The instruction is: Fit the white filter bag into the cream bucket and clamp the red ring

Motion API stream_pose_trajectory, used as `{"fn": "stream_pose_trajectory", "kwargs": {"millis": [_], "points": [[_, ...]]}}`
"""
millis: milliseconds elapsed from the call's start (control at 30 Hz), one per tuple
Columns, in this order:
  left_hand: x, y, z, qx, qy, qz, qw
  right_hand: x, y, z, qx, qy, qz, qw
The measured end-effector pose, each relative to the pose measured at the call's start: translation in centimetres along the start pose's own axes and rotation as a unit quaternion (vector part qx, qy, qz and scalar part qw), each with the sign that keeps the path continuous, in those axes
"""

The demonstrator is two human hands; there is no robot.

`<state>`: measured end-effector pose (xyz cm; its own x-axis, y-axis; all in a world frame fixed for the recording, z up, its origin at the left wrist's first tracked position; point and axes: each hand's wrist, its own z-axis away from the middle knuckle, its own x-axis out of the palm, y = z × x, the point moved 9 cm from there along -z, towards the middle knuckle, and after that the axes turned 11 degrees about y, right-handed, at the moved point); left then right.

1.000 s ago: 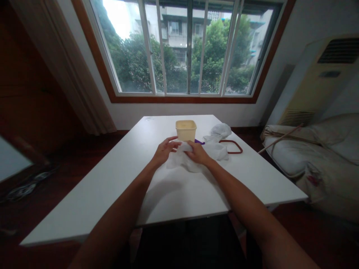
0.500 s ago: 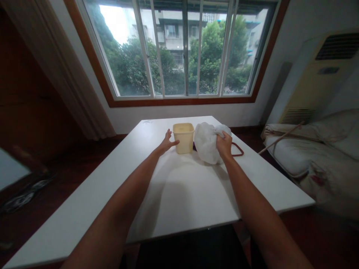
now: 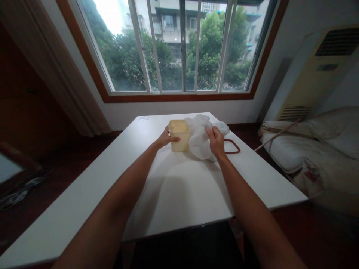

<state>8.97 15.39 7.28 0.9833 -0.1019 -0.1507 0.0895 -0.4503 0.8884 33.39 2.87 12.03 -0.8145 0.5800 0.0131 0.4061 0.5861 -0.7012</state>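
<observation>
A small cream plastic bin (image 3: 179, 144) stands upright on the white table. My left hand (image 3: 165, 139) grips its left side, thumb across the front, the other fingers partly hidden behind the wall. In my right hand (image 3: 216, 141) is a crumpled white plastic bag (image 3: 200, 140), pinched at its right part. The bag's left edge touches the bin's right rim and covers part of that side. Just right of my right hand lies a reddish-brown rounded square ring (image 3: 232, 146), flat on the table.
The white table (image 3: 179, 201) reaches toward the wall below a window (image 3: 182, 56). To the right are a covered sofa (image 3: 331, 157) with a thin stick (image 3: 277, 135) leaning on it and a tall air conditioner (image 3: 311, 74). A curtain (image 3: 56, 67) hangs at left.
My left hand has closed on the bin's side, where before its fingers were spread beside it. My right hand has brought the bag left, against the bin's rim. The view has shifted slightly.
</observation>
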Motion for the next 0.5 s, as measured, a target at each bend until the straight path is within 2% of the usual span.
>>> {"fn": "stream_pose_trajectory", "kwargs": {"millis": [67,133,233,333,500], "points": [[-1.0,1.4,1.1,0.051,0.038,-0.076,0.995,1.2,-0.6,0.7,-0.019,-0.050,-0.023,0.998],[-1.6,3.2,2.9,0.133,0.061,-0.168,0.975,2.7,-1.6,1.9,-0.039,-0.110,-0.053,0.992],[-1.4,5.3,6.4,0.231,0.041,-0.257,0.938,5.1,-3.1,4.4,-0.061,-0.196,-0.077,0.976],[-0.9,5.6,9.1,0.265,0.021,-0.311,0.912,7.2,-4.3,6.6,-0.067,-0.261,-0.096,0.958],[0.8,5.8,11.6,0.327,-0.005,-0.327,0.887,9.2,-4.6,8.7,-0.097,-0.326,-0.110,0.934]]}}
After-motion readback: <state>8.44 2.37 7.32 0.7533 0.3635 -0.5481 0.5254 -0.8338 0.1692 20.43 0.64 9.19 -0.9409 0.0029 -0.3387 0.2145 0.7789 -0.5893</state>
